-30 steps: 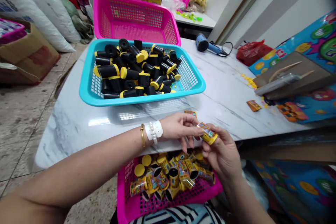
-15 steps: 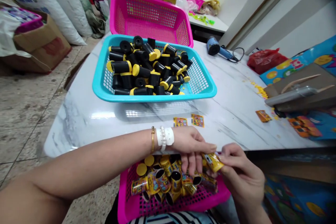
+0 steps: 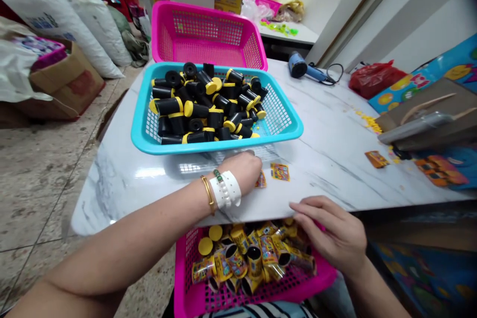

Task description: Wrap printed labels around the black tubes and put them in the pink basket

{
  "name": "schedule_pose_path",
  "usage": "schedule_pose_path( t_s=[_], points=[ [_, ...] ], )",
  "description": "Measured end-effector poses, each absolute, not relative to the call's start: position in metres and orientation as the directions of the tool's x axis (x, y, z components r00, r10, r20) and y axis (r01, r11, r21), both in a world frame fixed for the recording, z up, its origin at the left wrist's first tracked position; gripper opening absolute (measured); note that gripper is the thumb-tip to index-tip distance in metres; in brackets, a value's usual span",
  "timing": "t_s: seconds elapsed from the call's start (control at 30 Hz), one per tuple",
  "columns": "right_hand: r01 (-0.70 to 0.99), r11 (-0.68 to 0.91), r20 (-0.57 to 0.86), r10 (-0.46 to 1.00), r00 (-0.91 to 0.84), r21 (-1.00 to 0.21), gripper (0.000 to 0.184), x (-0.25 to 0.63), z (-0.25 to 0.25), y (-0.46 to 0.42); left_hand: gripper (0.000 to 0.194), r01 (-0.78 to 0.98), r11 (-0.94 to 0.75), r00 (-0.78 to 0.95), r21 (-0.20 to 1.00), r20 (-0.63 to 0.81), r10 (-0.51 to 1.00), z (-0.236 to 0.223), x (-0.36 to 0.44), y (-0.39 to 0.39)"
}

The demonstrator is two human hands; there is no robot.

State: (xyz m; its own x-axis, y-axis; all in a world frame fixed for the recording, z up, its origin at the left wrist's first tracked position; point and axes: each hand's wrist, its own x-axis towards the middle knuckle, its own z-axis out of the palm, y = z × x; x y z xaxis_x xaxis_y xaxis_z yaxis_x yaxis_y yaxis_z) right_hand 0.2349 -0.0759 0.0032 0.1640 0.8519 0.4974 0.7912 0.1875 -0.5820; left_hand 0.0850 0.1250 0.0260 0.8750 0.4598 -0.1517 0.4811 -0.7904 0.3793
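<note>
My left hand (image 3: 242, 171) reaches onto the marble-patterned table, bent over a small printed yellow label (image 3: 261, 180) that it partly covers. Its fingertips are hidden, so any grip on the label cannot be made out. Another printed label (image 3: 280, 172) lies flat just to the right. My right hand (image 3: 331, 233) hovers at the table edge with thumb and forefinger apart and nothing visible between them. Below, on my lap, a pink basket (image 3: 184, 288) contains several small cups in yellow printed sleeves (image 3: 254, 261) and loose yellow round lids (image 3: 205, 246).
A turquoise basket (image 3: 298, 128) of black cups with yellow lids (image 3: 199, 110) stands ahead, before another pink basket (image 3: 208, 49). Farther right are a blue heat gun (image 3: 300, 65), a red plastic bag (image 3: 376, 79), a stack of labels (image 3: 376, 159) and a cardboard box (image 3: 421, 124).
My left hand has moved up from the lap basket to the labels on the table. The sleeved piece has left my right hand, whose fingers have parted.
</note>
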Motion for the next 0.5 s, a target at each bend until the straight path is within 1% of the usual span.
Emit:
schedule_pose_path(
  t_s=[0.03, 0.07, 0.1, 0.17, 0.2, 0.23, 0.27, 0.3, 0.37, 0.43, 0.5],
  points=[
    [0.767, 0.148, 0.482, 0.845, 0.230, -0.625, 0.023, 0.235, 0.003, -0.069, 0.017, 0.472, -0.777, 0.878, 0.416, -0.148, 0.455, 0.026, 0.086, 0.124],
    [0.714, 0.091, 0.439, 0.840, 0.320, -0.695, 0.019, 0.234, 0.002, -0.061, 0.015, 0.462, -0.746, 0.879, 0.479, -0.134, 0.458, 0.025, 0.088, 0.123],
    [0.624, 0.021, 0.359, 0.833, 0.421, -0.781, 0.018, 0.233, 0.000, -0.055, 0.014, 0.447, -0.694, 0.874, 0.563, -0.111, 0.473, 0.025, 0.089, 0.122],
    [0.366, -0.106, 0.128, 0.819, 0.560, -0.925, 0.030, 0.230, -0.002, -0.043, 0.017, 0.392, -0.520, 0.846, 0.759, -0.075, 0.529, 0.025, 0.093, 0.119],
    [0.237, -0.153, 0.013, 0.816, 0.579, -0.959, 0.037, 0.228, -0.003, -0.038, 0.018, 0.360, -0.403, 0.824, 0.841, -0.083, 0.561, 0.024, 0.094, 0.117],
    [0.139, -0.182, -0.072, 0.818, 0.571, -0.973, 0.042, 0.226, -0.003, -0.034, 0.018, 0.328, -0.281, 0.802, 0.902, -0.109, 0.587, 0.023, 0.096, 0.115],
    [0.075, -0.200, -0.126, 0.825, 0.552, -0.977, 0.044, 0.224, -0.003, -0.030, 0.019, 0.302, -0.167, 0.787, 0.939, -0.146, 0.600, 0.022, 0.097, 0.113],
    [0.042, -0.204, -0.150, 0.831, 0.536, -0.978, 0.044, 0.221, -0.002, -0.026, 0.020, 0.280, -0.066, 0.777, 0.958, -0.186, 0.602, 0.021, 0.098, 0.111],
    [0.037, -0.189, -0.136, 0.818, 0.559, -0.981, 0.039, 0.217, -0.001, -0.022, 0.022, 0.238, 0.091, 0.765, 0.967, -0.244, 0.595, 0.019, 0.099, 0.109],
    [0.069, -0.164, -0.086, 0.780, 0.619, -0.984, 0.037, 0.215, -0.001, -0.020, 0.022, 0.190, 0.205, 0.768, 0.960, -0.275, 0.579, 0.018, 0.099, 0.108],
    [0.107, -0.158, -0.049, 0.750, 0.660, -0.982, 0.039, 0.215, -0.002, -0.020, 0.023, 0.174, 0.281, 0.794, 0.944, -0.303, 0.527, 0.020, 0.099, 0.109]
  ],
)
